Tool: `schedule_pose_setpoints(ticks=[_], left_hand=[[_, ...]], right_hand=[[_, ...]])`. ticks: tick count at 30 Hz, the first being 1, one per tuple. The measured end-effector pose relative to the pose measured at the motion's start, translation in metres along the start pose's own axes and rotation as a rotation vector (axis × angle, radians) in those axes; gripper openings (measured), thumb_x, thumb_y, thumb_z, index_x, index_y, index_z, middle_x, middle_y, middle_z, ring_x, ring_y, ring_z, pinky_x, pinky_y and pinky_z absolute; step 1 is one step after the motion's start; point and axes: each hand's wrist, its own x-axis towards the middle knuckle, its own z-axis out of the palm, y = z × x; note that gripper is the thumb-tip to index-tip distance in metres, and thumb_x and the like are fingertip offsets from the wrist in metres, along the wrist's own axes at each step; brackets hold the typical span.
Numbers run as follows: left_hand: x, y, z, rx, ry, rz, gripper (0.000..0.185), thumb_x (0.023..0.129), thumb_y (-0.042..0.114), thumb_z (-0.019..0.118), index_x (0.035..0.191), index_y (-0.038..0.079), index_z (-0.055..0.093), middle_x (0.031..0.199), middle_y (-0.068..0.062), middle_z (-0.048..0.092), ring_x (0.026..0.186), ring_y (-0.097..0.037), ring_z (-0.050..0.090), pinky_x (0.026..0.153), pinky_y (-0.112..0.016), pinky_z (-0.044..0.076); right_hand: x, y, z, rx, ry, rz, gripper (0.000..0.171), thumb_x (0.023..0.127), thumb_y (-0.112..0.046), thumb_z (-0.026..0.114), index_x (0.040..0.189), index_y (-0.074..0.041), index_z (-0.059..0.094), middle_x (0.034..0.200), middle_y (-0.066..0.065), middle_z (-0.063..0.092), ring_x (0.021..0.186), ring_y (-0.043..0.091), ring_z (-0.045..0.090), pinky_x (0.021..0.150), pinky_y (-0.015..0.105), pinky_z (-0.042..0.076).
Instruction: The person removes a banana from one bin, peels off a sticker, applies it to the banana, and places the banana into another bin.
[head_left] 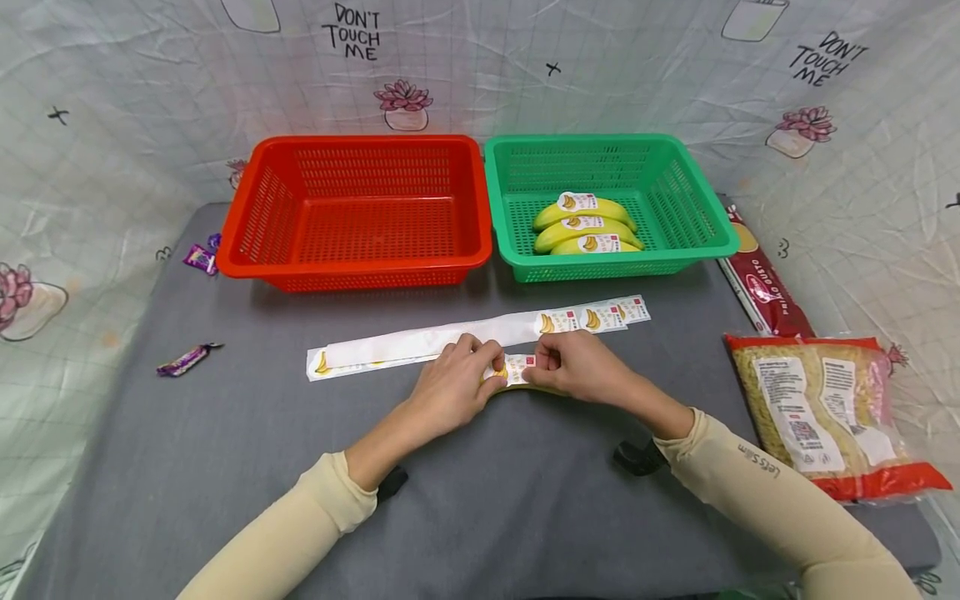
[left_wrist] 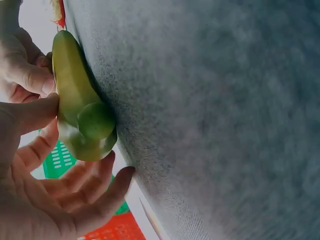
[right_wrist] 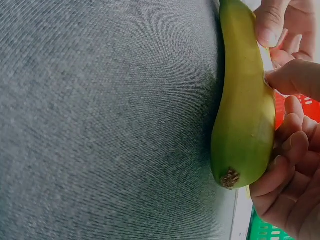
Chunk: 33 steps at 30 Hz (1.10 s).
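A yellow-green banana (right_wrist: pixel 242 100) lies on the grey cloth between both hands. On its upper side is a white sticker (head_left: pixel 517 368) with a banana picture. My left hand (head_left: pixel 457 379) holds the banana near its stem end, thumb at the sticker's left edge and fingers round the far side. My right hand (head_left: pixel 581 367) has its thumb on the sticker's right end, with curled fingers against the banana's far side. In the left wrist view the banana's rounded stem end (left_wrist: pixel 96 121) faces the camera. Just behind the hands lie strips of banana stickers (head_left: pixel 450 337).
A red basket (head_left: pixel 356 271) stands at the back left. Beside it, a green basket (head_left: pixel 622 268) holds three stickered bananas (head_left: pixel 585 225). At the right lie a pasta bag (head_left: pixel 832 408) and a dark red packet (head_left: pixel 772 283). Purple-wrapped sweets (head_left: pixel 183 360) lie at the left.
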Motion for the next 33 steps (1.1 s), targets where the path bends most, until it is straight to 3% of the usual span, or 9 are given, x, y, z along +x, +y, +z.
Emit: schedule_pose_setpoints(ticks=[7, 12, 16, 24, 33], left_hand=[[0.002, -0.001, -0.001, 0.033, -0.020, -0.008, 0.028, 0.093, 0.034, 0.075, 0.112, 0.019, 0.062, 0.104, -0.006, 0.069, 0.092, -0.028, 0.067, 0.076, -0.048, 0.054], [0.003, -0.001, -0.002, 0.036, -0.022, -0.012, 0.029, 0.093, 0.035, 0.076, 0.112, 0.018, 0.063, 0.105, -0.007, 0.070, 0.093, -0.029, 0.067, 0.075, -0.048, 0.054], [0.003, -0.001, -0.001, 0.047, -0.024, -0.012, 0.029, 0.093, 0.035, 0.075, 0.112, 0.018, 0.062, 0.102, -0.007, 0.069, 0.090, -0.028, 0.066, 0.074, -0.046, 0.053], [0.005, -0.004, -0.002, -0.005, -0.019, -0.035, 0.029, 0.090, 0.035, 0.078, 0.104, 0.014, 0.065, 0.088, -0.002, 0.064, 0.077, -0.018, 0.058, 0.070, -0.038, 0.048], [0.006, -0.007, -0.003, -0.028, -0.010, -0.037, 0.027, 0.088, 0.035, 0.080, 0.099, 0.014, 0.066, 0.083, 0.001, 0.062, 0.075, -0.015, 0.055, 0.070, -0.037, 0.046]], right_hand=[[-0.002, 0.004, 0.002, 0.034, 0.032, -0.007, 0.032, 0.086, -0.032, 0.081, 0.072, -0.017, 0.057, 0.062, -0.006, 0.050, 0.057, 0.008, 0.045, 0.055, 0.024, 0.035], [-0.003, 0.003, 0.006, 0.026, 0.110, -0.134, 0.023, 0.084, -0.024, 0.084, 0.085, -0.016, 0.063, 0.080, -0.001, 0.057, 0.074, 0.011, 0.051, 0.069, 0.027, 0.043], [-0.002, 0.001, 0.009, 0.001, 0.117, -0.223, 0.020, 0.085, -0.020, 0.083, 0.100, -0.014, 0.070, 0.097, 0.003, 0.060, 0.090, 0.017, 0.055, 0.081, 0.035, 0.047], [-0.011, 0.007, 0.008, -0.043, 0.103, -0.119, 0.026, 0.086, -0.034, 0.083, 0.104, -0.018, 0.072, 0.097, 0.001, 0.061, 0.085, 0.014, 0.056, 0.078, 0.036, 0.049], [-0.014, 0.014, 0.009, -0.050, 0.106, -0.124, 0.028, 0.088, -0.035, 0.081, 0.107, -0.017, 0.071, 0.090, -0.003, 0.059, 0.080, 0.010, 0.052, 0.072, 0.031, 0.045]])
